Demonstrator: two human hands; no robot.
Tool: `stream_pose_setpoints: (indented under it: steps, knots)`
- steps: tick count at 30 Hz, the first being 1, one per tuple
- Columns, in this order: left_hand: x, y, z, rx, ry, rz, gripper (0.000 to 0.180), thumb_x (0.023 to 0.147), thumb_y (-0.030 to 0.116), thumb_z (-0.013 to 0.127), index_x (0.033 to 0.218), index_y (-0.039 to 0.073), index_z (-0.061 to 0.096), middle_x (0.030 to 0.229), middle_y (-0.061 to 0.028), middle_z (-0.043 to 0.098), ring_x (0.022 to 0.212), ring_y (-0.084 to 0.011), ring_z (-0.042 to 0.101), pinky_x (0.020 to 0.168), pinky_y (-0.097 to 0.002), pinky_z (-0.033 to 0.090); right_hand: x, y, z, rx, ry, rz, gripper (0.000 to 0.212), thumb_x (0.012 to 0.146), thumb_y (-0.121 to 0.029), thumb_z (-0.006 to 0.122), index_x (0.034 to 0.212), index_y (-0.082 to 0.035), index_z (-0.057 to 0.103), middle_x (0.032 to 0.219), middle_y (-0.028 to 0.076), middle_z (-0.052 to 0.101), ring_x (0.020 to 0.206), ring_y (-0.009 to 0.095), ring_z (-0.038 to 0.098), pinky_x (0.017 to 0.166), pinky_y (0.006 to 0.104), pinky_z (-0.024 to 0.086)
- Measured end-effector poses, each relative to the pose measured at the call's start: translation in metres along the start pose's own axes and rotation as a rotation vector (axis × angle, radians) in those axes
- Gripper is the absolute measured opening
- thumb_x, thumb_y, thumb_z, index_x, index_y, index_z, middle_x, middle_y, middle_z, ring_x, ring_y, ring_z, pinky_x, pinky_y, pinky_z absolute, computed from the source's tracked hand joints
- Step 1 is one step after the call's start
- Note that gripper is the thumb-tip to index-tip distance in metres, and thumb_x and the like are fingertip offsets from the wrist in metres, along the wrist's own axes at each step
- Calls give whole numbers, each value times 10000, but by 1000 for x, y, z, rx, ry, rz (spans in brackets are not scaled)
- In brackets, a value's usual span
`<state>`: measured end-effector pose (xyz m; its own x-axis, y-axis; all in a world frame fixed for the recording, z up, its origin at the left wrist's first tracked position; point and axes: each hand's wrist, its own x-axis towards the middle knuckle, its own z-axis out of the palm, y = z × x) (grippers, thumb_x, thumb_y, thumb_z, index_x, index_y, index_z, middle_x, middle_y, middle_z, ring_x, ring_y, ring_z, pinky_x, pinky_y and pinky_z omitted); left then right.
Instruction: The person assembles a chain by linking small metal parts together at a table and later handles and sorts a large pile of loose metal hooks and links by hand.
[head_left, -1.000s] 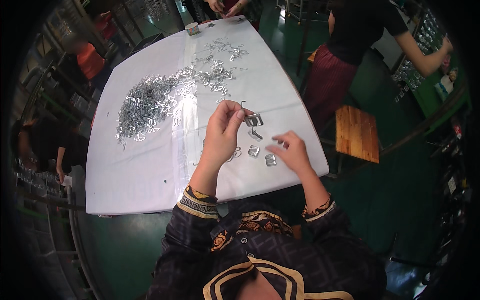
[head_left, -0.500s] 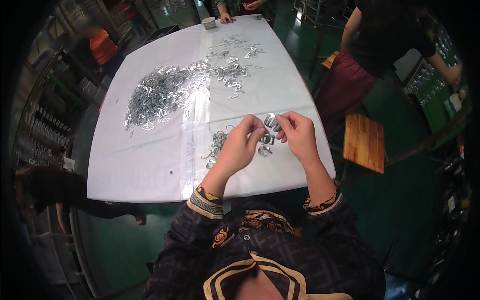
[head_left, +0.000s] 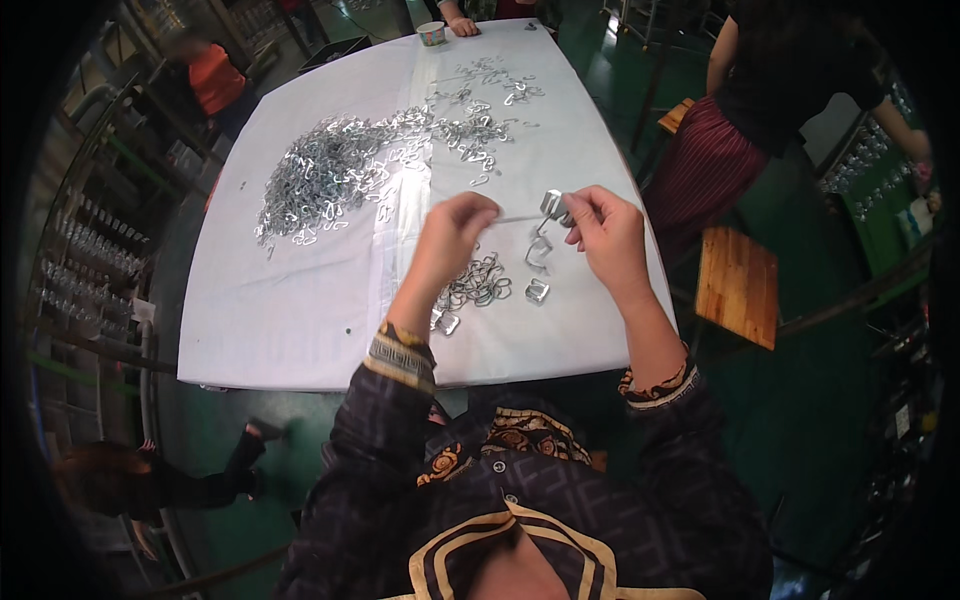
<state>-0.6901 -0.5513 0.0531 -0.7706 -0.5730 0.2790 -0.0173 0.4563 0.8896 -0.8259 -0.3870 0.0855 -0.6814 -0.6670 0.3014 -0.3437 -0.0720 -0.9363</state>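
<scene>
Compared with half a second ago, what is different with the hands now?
The left hand has moved leftward and forward, away from the right hand; whether it holds anything is unclear. The right hand still pinches a metal piece. The large metal pile is unchanged.

Glare streaks the white table (head_left: 290,300) amid dim, bending surroundings.
</scene>
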Motion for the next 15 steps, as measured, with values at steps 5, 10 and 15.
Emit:
stream_pose_setpoints:
  steps: [5, 10, 15]
  knots:
    - [9, -76, -10, 715, -21, -60, 106, 793, 71, 630, 831, 37, 723, 856, -188, 672, 796, -316, 662, 707, -390, 516, 16, 7, -10, 91, -23, 30, 199, 900, -136, 603, 838, 51, 629, 653, 78, 635, 559, 124, 640, 484, 237, 489]
    - [8, -110, 7, 1082, -136, 240, 133, 761, 88, 563, 705, 28, 667, 787, -99, 640, 754, -283, 634, 708, -366, 536, 20, 14, -9, 108, -55, 28, 159, 889, -95, 608, 860, 60, 631, 677, 84, 641, 592, 123, 644, 506, 237, 502]
    - [15, -91, 22, 1220, -285, 120, 126, 754, 86, 561, 696, 43, 665, 761, -141, 652, 746, -294, 652, 665, -382, 530, 17, 12, -9, 129, -110, 105, 140, 878, -82, 611, 855, 55, 631, 696, 77, 642, 586, 114, 630, 513, 237, 500]
